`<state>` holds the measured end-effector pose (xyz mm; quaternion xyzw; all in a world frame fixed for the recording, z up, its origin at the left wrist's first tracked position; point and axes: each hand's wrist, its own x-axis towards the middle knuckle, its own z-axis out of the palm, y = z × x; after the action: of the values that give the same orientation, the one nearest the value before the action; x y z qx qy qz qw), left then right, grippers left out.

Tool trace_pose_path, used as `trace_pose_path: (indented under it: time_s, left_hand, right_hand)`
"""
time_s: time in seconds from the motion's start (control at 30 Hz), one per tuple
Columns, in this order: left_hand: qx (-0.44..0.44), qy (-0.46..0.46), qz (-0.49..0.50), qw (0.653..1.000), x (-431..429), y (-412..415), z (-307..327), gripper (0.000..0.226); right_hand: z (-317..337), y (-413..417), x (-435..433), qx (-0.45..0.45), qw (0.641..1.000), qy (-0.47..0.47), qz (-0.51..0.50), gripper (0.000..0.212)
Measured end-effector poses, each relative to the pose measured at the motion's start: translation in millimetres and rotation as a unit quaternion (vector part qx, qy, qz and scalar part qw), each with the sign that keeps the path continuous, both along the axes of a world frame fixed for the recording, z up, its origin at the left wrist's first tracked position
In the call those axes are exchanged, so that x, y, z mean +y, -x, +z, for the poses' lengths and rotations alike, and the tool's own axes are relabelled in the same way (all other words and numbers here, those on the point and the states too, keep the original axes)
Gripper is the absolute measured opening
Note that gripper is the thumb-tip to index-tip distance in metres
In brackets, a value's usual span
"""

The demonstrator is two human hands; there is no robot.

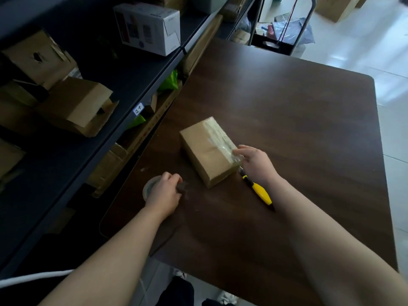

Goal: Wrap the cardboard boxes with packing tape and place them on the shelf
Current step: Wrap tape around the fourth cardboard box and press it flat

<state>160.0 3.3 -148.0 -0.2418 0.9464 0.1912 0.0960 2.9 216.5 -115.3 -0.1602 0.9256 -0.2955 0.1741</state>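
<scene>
A brown cardboard box point(205, 149) lies on the dark wooden table point(298, 120), with clear packing tape running along its right side. My right hand point(256, 163) touches the box's near right corner, its fingers pressing down the shiny tape there. My left hand point(164, 192) sits on top of the tape roll point(149, 186) at the table's left edge, fingers curled over it. A yellow utility knife point(259, 191) lies on the table just below my right hand, between the box and my right forearm.
A dark metal shelf point(123, 120) runs along the left, holding several open cardboard boxes point(77, 104) and a white printed box point(150, 27). Green bags point(170, 81) sit on lower levels. A trolley point(284, 29) stands beyond the table's far end.
</scene>
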Motion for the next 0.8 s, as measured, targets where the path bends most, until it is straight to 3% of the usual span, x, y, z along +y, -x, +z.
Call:
trace_pose_path:
  time_s: [0.07,0.2,0.3,0.37,0.47,0.6,0.7,0.8]
  left_hand:
    - [-0.006,-0.017,-0.016,1.0,6.7,2.5,0.8,0.028]
    - [0.04,0.045,0.013,0.998,9.8,11.4,9.0,0.017]
    - [0.114,0.013,0.053,0.992,0.2,37.6,15.1,0.039]
    - [0.091,-0.044,0.05,0.994,-6.5,64.7,19.3,0.056]
    - [0.028,-0.145,0.073,0.986,-7.3,92.7,19.1,0.061]
    - [0.017,-0.116,0.111,0.987,-4.0,94.0,11.2,0.062]
    - [0.05,-0.14,0.161,0.976,-14.2,108.2,12.1,0.054]
    - [0.095,-0.159,0.185,0.965,-18.0,136.2,15.1,0.053]
  right_hand:
    - [-0.3,-4.7,-3.1,-0.017,0.997,0.046,-0.053,0.036]
    - [-9.7,-15.0,-5.1,-0.093,0.988,0.089,-0.087,0.075]
    - [-19.3,-14.2,-1.1,-0.14,0.977,0.129,-0.091,0.079]
    - [-20.7,-6.3,4.7,-0.167,0.973,0.133,-0.085,0.077]
    - [-16.6,7.8,12.5,-0.194,0.972,0.124,-0.049,0.074]
    - [-8.7,18.3,16.3,-0.221,0.962,0.149,-0.062,0.079]
    - [-4.3,24.1,7.5,-0.176,0.949,0.218,-0.145,0.062]
    - [-5.9,36.5,-16.3,-0.016,0.985,0.079,-0.154,0.049]
